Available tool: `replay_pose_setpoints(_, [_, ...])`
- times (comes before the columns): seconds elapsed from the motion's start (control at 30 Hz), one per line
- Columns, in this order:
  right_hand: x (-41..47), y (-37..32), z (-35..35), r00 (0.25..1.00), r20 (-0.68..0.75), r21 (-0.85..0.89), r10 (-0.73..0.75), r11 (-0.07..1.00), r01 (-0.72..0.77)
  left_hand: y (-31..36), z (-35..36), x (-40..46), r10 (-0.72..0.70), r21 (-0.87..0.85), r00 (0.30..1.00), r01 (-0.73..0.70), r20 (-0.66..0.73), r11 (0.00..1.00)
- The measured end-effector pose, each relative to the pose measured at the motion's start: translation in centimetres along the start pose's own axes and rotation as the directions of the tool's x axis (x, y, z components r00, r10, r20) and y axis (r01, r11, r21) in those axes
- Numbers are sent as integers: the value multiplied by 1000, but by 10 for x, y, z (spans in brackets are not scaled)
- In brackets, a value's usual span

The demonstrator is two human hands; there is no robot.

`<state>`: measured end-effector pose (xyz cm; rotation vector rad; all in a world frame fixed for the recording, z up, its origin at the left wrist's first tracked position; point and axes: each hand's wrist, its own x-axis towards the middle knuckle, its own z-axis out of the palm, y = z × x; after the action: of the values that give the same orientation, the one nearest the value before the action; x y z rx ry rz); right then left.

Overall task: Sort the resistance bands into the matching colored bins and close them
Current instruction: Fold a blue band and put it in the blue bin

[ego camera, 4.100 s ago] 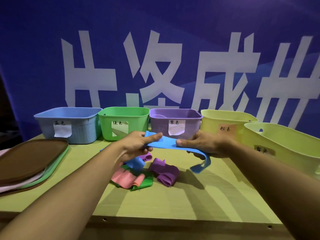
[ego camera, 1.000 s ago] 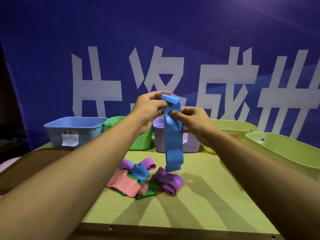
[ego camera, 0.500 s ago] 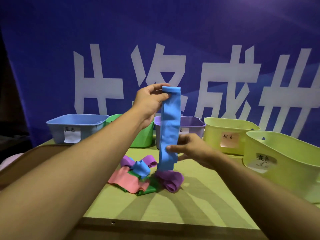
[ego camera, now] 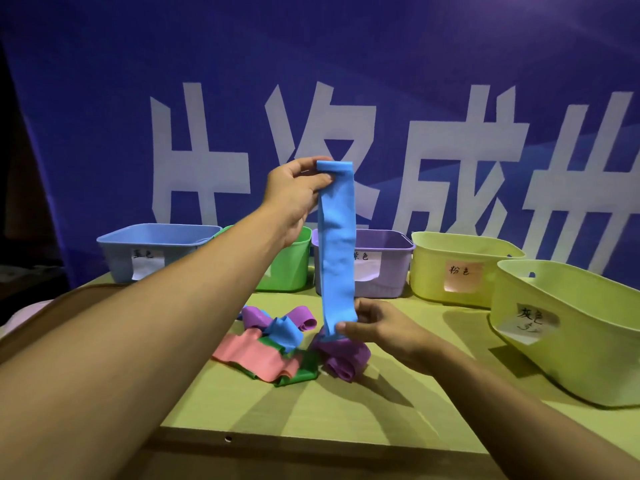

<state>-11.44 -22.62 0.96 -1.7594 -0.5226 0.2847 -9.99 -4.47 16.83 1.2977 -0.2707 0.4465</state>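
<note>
A long blue band (ego camera: 337, 244) is held up straight in the air, above the bench (ego camera: 346, 407) and in front of the purple bin (ego camera: 384, 261). Its top end is pinched by the left hand (ego camera: 294, 195), between the thumb and the curled fingers. Its bottom end is pinched by the right hand (ego camera: 384, 329), low down near the bench. Just under the band, a pile of other bands is seen on the bench: a purple band (ego camera: 343, 358) rolled up beside the right hand, a small blue band (ego camera: 284, 332) on top, a pink band (ego camera: 256, 358) lying flat, a green band (ego camera: 298, 374) peeking out below, and another purple band (ego camera: 277, 317) curled at the back. A row of open bins is set along the far side of the bench, each with a paper label: a blue bin (ego camera: 152, 251) at the left, a green bin (ego camera: 291, 265) partly hidden by the left arm, the purple bin, and a yellow bin (ego camera: 457, 268). A second yellow bin (ego camera: 568, 334) is placed nearer, at the right edge. A brown lid (ego camera: 52, 320) is seen at the left, behind the left arm. A big blue banner (ego camera: 346, 98) with white letters is hung behind everything.
</note>
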Motion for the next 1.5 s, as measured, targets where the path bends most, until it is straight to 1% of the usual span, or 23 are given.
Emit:
replay_pose_setpoints(0.1, [-3, 1, 2, 996, -53, -37, -68, 997, 66, -2, -3, 2, 12, 12, 999, -12, -31, 1000])
replay_pose_setpoints(0.2, [-6, 2, 1, 987, -133, -18, -87, 996, 86, -6, -8, 6, 15, 14, 996, -14, -86, 1000])
replay_pose_setpoints(0.27, [-8, 3, 0, 986, -153, -24, -61, 998, 58, -8, -10, 7, 15, 19, 994, -13, -107, 1000])
replay_pose_setpoints(0.37, [-13, 3, -1, 988, -155, -61, 18, 998, -28, -13, -13, 8, 21, 39, 993, -17, -119, 999])
replay_pose_setpoints(0.5, [-17, 5, 2, 988, -114, -133, 108, 983, -123, -20, -16, 7, 34, 125, 992, -18, -125, 992])
replay_pose_setpoints(0.57, [-19, 7, 4, 985, -117, -148, 127, 979, -144, -25, -19, 5, 53, 161, 990, -32, -132, 986])
replay_pose_setpoints(0.8, [-23, 5, -1, 986, -130, -152, 106, 980, -125, -38, -46, 10, 118, 333, 973, -47, -198, 942])
replay_pose_setpoints(0.93, [-24, 6, -15, 973, -218, -140, 73, 985, -105, -46, -64, 10, 132, 368, 959, -32, -250, 929])
replay_pose_setpoints(1.03, [-27, 8, -25, 967, -251, -185, 55, 977, -103, -52, -78, 13, 123, 386, 936, 15, -330, 922])
replay_pose_setpoints(1.2, [-28, 13, -36, 969, -246, -276, 27, 956, -97, -55, -97, 17, 52, 350, 890, 124, -453, 928])
replay_pose_setpoints(1.33, [-27, 13, -42, 964, -264, -304, -9, 950, -74, -54, -109, 16, -16, 253, 855, 171, -518, 952])
replay_pose_setpoints(1.4, [-23, 10, -41, 968, -248, -282, -32, 959, -40, -54, -108, 13, -83, 208, 878, 202, -470, 957])
replay_pose_setpoints(1.5, [-11, 3, -33, 979, -193, -256, -57, 967, 6, -52, -91, 5, -197, 83, 931, 232, -306, 969])
